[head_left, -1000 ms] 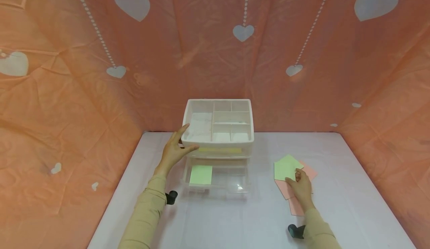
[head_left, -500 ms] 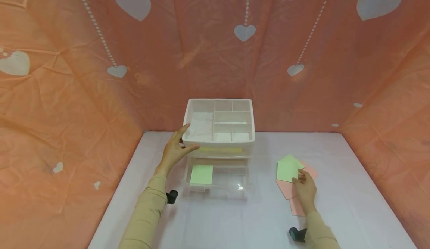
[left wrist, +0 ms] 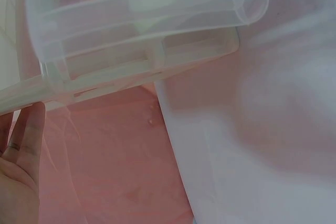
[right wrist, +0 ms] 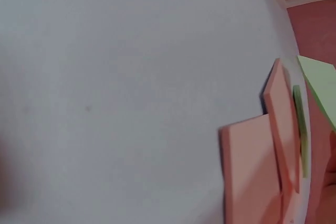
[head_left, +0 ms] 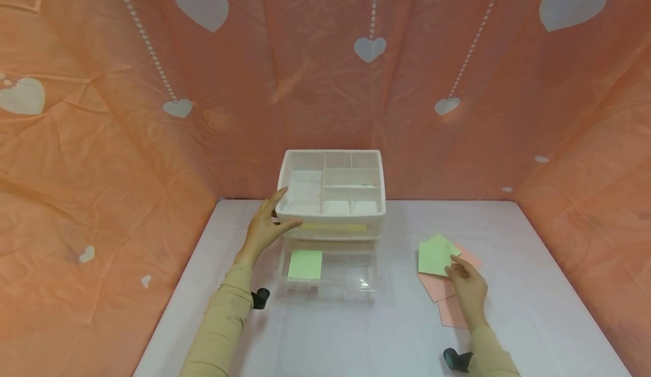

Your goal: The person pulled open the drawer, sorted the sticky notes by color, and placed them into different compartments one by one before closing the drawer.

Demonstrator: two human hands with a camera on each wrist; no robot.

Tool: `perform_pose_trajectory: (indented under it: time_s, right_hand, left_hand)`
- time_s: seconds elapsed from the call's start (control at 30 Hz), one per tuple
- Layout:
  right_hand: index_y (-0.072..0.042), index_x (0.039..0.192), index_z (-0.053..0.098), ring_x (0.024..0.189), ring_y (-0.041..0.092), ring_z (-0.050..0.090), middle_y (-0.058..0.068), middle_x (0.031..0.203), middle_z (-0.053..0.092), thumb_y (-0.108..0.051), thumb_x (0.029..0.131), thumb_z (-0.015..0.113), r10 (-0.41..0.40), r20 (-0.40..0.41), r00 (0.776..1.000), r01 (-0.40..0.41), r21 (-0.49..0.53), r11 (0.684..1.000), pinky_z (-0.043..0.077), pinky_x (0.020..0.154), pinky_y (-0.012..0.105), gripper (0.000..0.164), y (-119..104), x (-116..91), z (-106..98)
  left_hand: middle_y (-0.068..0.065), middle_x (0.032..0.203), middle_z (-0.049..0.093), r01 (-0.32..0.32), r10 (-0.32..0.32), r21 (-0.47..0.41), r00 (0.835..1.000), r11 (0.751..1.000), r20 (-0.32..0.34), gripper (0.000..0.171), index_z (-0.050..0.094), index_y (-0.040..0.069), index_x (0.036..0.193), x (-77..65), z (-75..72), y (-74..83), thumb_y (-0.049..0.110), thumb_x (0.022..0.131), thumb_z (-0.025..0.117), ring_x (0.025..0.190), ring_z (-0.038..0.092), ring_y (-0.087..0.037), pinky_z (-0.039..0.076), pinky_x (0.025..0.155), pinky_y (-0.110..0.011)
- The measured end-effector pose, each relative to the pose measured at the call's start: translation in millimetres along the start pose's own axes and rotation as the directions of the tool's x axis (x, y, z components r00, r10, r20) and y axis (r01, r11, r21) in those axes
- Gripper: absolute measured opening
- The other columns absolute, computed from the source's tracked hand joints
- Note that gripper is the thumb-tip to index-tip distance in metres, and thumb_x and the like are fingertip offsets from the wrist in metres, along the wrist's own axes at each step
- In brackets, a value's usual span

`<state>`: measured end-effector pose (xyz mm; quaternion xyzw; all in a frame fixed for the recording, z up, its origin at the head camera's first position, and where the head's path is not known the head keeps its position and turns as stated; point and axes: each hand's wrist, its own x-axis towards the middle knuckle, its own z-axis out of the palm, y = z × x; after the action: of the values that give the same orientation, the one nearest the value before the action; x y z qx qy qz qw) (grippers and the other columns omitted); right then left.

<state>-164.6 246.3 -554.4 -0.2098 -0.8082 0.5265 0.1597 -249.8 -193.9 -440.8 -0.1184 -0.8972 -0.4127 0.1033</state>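
My left hand (head_left: 261,230) grips the front left corner of a white drawer organizer (head_left: 330,216), thumb on its front and fingers along its side. In the left wrist view, the fingers (left wrist: 32,135) touch the organizer's edge. Below the top tray, a clear drawer (head_left: 351,267) is pulled out with a green sticky note pad (head_left: 305,264) at its left. My right hand (head_left: 469,289) pinches another green sticky note pad (right wrist: 321,85) by its right side, raised over the pile. Under it lie a further green pad (right wrist: 301,129) and several pink sticky note pads (right wrist: 252,169).
The organizer's divided top tray (head_left: 351,178) has several compartments. Something yellow (head_left: 333,227) shows through the upper drawer front, which is pushed in. Orange cloth with hearts (head_left: 325,94) stands behind and beside the white table (head_left: 325,337).
My right hand has shifted slightly right, and the green pad it pinches has slid and tilted over the pile. The left hand and organizer stay in place.
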Motion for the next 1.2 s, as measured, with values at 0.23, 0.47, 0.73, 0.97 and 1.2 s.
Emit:
perform_pose_trajectory:
  time_s: [0.23,0.47,0.73,0.97,1.2]
  right_hand:
    - [-0.006,0.119,0.061,0.078,-0.012,0.051,-0.031,0.081,0.053,-0.014,0.087,0.066,0.041,-0.018,0.999,-0.038,0.139,0.99,0.046,0.07,0.003,0.034,-10.6,-3.9,1.1]
    - [-0.004,0.12,0.06,0.073,-0.007,0.055,-0.023,0.082,0.057,-0.012,0.085,0.068,0.091,0.008,0.996,-0.09,0.256,0.962,0.048,0.068,0.006,0.036,-26.1,-10.3,-1.4]
    - [0.0,0.114,0.063,0.074,-0.003,0.058,-0.016,0.081,0.061,-0.005,0.081,0.071,0.078,0.018,0.997,-0.078,0.411,0.908,0.049,0.066,0.008,0.035,-49.9,-20.4,-1.4]
    - [0.002,0.112,0.063,0.073,-0.002,0.059,-0.016,0.08,0.061,-0.007,0.081,0.072,0.027,0.05,0.998,-0.045,0.401,0.915,0.05,0.068,0.009,0.033,-74.9,-34.9,4.8]
    - [0.003,0.113,0.062,0.073,-0.002,0.06,-0.016,0.082,0.062,-0.006,0.082,0.07,-0.054,0.129,0.99,0.002,0.373,0.928,0.051,0.07,0.011,0.033,-85.7,-48.9,19.4]
  left_hand:
    - [-0.005,0.102,0.047,-0.001,0.001,-0.014,1.0,1.0,-0.004,0.084,0.029,0.047,0.141,0.4,0.5,-0.2,0.047,0.072,0.075,0.081,0.044,-0.02,0.053,0.077,-0.034]
    - [-0.006,0.102,0.047,-0.005,0.005,-0.023,1.0,1.0,-0.007,0.084,0.031,0.042,0.142,1.0,1.9,-0.8,0.046,0.072,0.076,0.081,0.044,-0.021,0.053,0.076,-0.034]
    - [-0.006,0.105,0.047,0.014,-0.014,-0.016,1.0,1.0,-0.002,0.084,0.029,0.045,0.142,0.1,0.5,0.6,0.047,0.072,0.076,0.083,0.045,-0.023,0.054,0.078,-0.036]
    - [-0.006,0.102,0.046,0.021,-0.021,-0.015,1.0,1.0,0.004,0.084,0.029,0.044,0.142,-0.2,0.0,0.3,0.047,0.072,0.075,0.082,0.044,-0.02,0.054,0.078,-0.036]
    - [-0.005,0.103,0.046,0.027,-0.026,-0.019,1.0,0.999,0.009,0.083,0.027,0.05,0.141,0.5,0.2,-0.1,0.05,0.072,0.074,0.081,0.041,-0.018,0.052,0.078,-0.035]
